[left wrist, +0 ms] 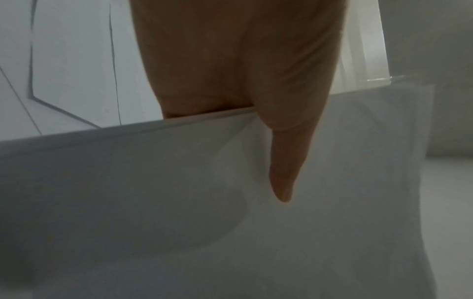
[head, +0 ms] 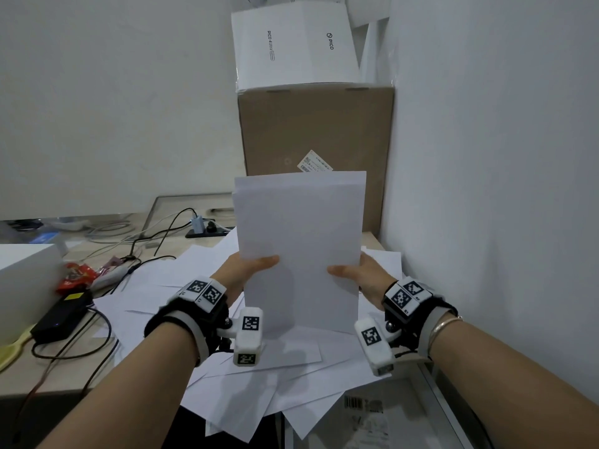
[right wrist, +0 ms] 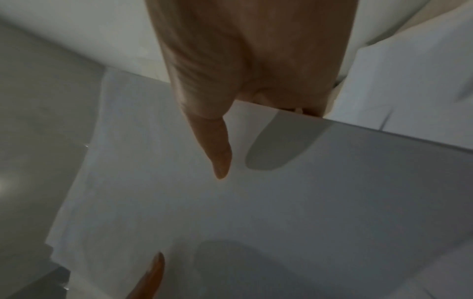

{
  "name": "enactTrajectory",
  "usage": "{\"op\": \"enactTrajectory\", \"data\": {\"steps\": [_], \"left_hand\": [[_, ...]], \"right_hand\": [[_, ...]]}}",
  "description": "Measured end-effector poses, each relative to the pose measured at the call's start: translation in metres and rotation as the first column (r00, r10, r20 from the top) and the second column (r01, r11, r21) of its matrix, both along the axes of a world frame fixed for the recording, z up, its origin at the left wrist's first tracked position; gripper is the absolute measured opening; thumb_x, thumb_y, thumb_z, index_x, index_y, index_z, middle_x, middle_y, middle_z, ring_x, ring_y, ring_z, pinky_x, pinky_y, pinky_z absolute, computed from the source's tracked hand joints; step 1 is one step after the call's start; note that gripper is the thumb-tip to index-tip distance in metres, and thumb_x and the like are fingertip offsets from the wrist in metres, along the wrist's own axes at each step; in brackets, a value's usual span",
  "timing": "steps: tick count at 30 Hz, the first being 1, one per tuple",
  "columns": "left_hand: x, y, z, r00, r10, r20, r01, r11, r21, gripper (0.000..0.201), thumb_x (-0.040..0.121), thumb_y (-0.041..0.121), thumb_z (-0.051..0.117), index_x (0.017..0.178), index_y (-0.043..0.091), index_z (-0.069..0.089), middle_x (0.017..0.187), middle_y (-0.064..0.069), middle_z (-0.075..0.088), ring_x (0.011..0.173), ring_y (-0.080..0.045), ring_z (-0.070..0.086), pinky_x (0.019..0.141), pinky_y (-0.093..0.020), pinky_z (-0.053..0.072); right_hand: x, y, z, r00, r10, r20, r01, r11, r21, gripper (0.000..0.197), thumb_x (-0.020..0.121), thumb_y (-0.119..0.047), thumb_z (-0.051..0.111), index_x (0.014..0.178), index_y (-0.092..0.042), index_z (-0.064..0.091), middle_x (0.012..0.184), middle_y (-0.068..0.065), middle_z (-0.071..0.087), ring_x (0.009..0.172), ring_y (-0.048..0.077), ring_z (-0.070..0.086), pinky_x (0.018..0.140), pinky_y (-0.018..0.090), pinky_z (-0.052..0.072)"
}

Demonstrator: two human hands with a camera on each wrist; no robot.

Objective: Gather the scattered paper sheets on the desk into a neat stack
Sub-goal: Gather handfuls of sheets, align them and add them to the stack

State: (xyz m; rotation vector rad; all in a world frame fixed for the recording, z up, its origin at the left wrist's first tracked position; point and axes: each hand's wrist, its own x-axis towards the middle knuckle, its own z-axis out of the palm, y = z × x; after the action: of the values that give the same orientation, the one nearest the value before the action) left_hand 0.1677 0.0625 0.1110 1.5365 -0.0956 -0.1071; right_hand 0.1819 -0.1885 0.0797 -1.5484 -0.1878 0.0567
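Note:
I hold a stack of white paper sheets (head: 299, 247) upright above the desk, its top edges nearly even. My left hand (head: 251, 265) pinches the stack's left edge, thumb on the front, fingers hidden behind. My right hand (head: 351, 273) pinches the right edge the same way. In the left wrist view the thumb (left wrist: 281, 172) lies across the stack (left wrist: 153, 202). The right wrist view shows the thumb (right wrist: 217, 149) on the sheet face (right wrist: 281, 212). More loose sheets (head: 259, 390) lie scattered on the desk below, some overhanging its front edge.
A brown cardboard box (head: 314, 131) with a white box (head: 291, 43) on top stands behind the stack, against the right wall. Cables (head: 155, 238), a black power adapter (head: 61, 315), a red wrapper (head: 76, 273) and a white box (head: 22, 270) crowd the desk's left side.

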Motion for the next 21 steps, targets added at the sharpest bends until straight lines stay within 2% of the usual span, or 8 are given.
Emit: {"op": "enactTrajectory", "data": {"steps": [4,6,8,11,13,16,19,21], "left_hand": [[0.002,-0.007,-0.005,0.980,0.192,-0.051,-0.195,0.979,-0.063,0.032,0.083,0.015,0.073,0.111,0.003,0.063,0.115,-0.017,0.068,0.104,-0.033,0.065,0.095,-0.045,0.050],[0.001,-0.008,-0.004,0.966,0.249,-0.075,-0.256,0.961,-0.106,0.037,0.085,0.017,0.070,0.117,0.000,0.061,0.113,-0.017,0.066,0.104,-0.033,0.063,0.094,-0.044,0.049],[0.001,-0.006,-0.006,0.953,0.282,-0.109,-0.297,0.943,-0.153,0.045,0.085,0.022,0.070,0.123,-0.001,0.058,0.112,-0.015,0.067,0.103,-0.033,0.063,0.094,-0.045,0.049],[-0.003,-0.005,-0.012,0.936,0.305,-0.175,-0.347,0.888,-0.303,0.049,0.087,0.026,0.068,0.128,0.003,0.054,0.117,-0.013,0.065,0.102,-0.033,0.062,0.074,-0.043,0.054],[-0.009,-0.010,-0.016,0.934,0.289,-0.210,-0.350,0.860,-0.371,0.045,0.090,0.028,0.064,0.126,0.003,0.055,0.114,-0.014,0.068,0.094,-0.031,0.067,0.056,-0.034,0.054],[-0.023,-0.027,-0.017,0.959,0.163,-0.230,-0.251,0.865,-0.434,0.025,0.098,0.026,0.050,0.101,0.004,0.062,0.074,-0.008,0.075,0.060,-0.021,0.072,0.040,-0.027,0.052],[-0.028,-0.035,-0.019,0.964,0.025,-0.266,-0.151,0.873,-0.463,0.030,0.098,0.027,0.050,0.111,0.003,0.061,0.086,-0.011,0.075,0.068,-0.022,0.073,0.047,-0.029,0.056],[-0.022,-0.025,-0.024,0.950,0.120,-0.288,-0.234,0.885,-0.402,0.025,0.092,0.024,0.060,0.110,0.007,0.061,0.102,-0.011,0.072,0.073,-0.021,0.071,0.053,-0.027,0.055]], "right_hand": [[-0.008,0.000,-0.025,0.995,0.040,-0.086,-0.046,0.997,-0.067,0.040,0.078,-0.001,0.073,0.114,-0.011,0.062,0.120,0.013,0.066,0.110,0.030,0.063,0.094,0.039,0.051],[-0.011,-0.004,-0.036,0.987,0.061,-0.146,-0.072,0.995,-0.074,0.042,0.069,-0.017,0.083,0.106,-0.013,0.065,0.117,0.010,0.068,0.107,0.027,0.063,0.091,0.035,0.052],[-0.013,-0.011,-0.042,0.985,0.025,-0.169,-0.037,0.997,-0.070,0.060,0.051,-0.033,0.089,0.104,-0.019,0.065,0.113,0.004,0.070,0.106,0.022,0.064,0.087,0.031,0.051],[-0.011,-0.020,-0.043,0.982,-0.042,-0.186,0.067,0.989,0.130,0.070,0.049,-0.028,0.090,0.113,-0.014,0.062,0.116,0.006,0.069,0.100,0.022,0.064,0.080,0.028,0.053],[-0.013,-0.017,-0.036,0.979,-0.009,-0.205,0.083,0.930,0.358,0.055,0.065,-0.016,0.083,0.115,-0.010,0.060,0.111,0.008,0.069,0.094,0.023,0.065,0.077,0.029,0.057],[-0.018,-0.003,-0.028,0.986,0.014,-0.164,0.062,0.890,0.451,0.032,0.086,-0.003,0.063,0.116,-0.012,0.061,0.110,0.006,0.070,0.097,0.023,0.066,0.077,0.034,0.058],[-0.017,0.004,-0.026,0.990,-0.086,-0.115,0.126,0.906,0.404,0.033,0.089,0.000,0.059,0.121,-0.009,0.058,0.116,0.008,0.067,0.099,0.023,0.065,0.077,0.037,0.057],[-0.016,-0.004,-0.026,0.974,-0.188,-0.128,0.223,0.903,0.367,0.032,0.088,-0.003,0.062,0.119,-0.002,0.058,0.115,0.013,0.065,0.094,0.024,0.064,0.082,0.040,0.054]]}}
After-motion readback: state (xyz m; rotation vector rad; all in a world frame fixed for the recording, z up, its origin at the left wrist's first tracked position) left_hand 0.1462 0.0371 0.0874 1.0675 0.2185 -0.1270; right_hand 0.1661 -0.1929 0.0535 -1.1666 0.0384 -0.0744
